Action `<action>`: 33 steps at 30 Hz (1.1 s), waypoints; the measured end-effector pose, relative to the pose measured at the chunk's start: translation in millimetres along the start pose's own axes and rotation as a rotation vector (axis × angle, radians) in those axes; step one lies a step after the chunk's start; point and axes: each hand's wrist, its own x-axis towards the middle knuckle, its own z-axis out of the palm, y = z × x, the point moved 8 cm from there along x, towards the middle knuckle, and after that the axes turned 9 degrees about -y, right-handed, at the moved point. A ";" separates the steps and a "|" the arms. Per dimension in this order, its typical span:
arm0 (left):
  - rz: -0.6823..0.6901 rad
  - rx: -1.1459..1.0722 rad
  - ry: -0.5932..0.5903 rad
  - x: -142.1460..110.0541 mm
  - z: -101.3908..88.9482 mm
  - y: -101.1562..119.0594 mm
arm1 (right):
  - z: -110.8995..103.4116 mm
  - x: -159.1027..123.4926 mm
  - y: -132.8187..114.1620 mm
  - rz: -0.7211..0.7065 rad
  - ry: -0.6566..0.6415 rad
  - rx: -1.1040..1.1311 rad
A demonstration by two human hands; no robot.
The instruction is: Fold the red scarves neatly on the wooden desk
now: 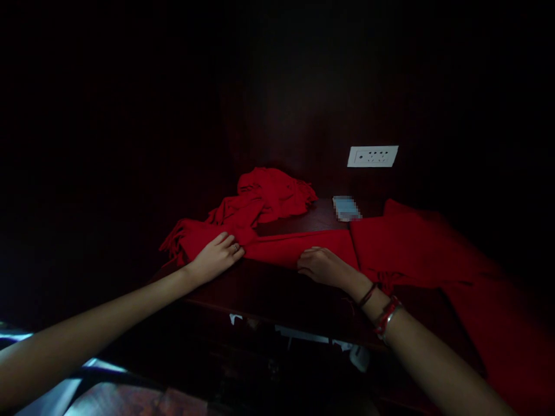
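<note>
Two bare hands, L hand (219, 252) and R hand (323, 266), are on one red strip of cloth (277, 247) laid lengthwise along the near side of the dark desk (269, 289), prob. b/c that's where both arms reach w/o stretching. L hand sits at the strip's L part, palm down, fingers bent and close together; looks like it's weighting the cloth so it won't slide, but can't tell if its grip pinches any. R hand is at the near edge, well apart from L, fingers curled in; could be pinching that edge or just resting, can't tell, thumb's hidden. Hands set wide like that prob. keep the span btwn them flat & taut. Fringe (171, 241) hangs loose past L hand. Behind, a crumpled red heap (277, 199) lies toward the wall, maybe to leave the front free for the flat bit. More red cloth (416, 245) spreads on the R side, running down toward the bottom R corner. Pale blue thing (347, 208), blurred out, sits btwn heap & R cloth, below the wall socket (373, 156).
</note>
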 end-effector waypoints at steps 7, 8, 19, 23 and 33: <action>-0.330 0.010 -0.052 6.9 18.2 -62.2 | 3.3 0.2 0.3 0.019 -0.034 -0.092; -0.373 0.012 -0.063 7.5 21.8 -74.3 | 3.8 0.5 0.9 0.025 -0.037 -0.101; -0.711 -0.006 -0.172 -25.9 31.7 -166.1 | 0.0 -1.4 5.7 0.084 -0.078 -0.149; -0.501 -0.188 -0.267 -1.1 24.4 -100.4 | 0.4 -0.3 2.9 0.052 -0.088 -0.096; 0.399 -0.333 -0.133 64.3 3.2 16.5 | -1.1 -2.7 7.1 0.061 -0.081 -0.049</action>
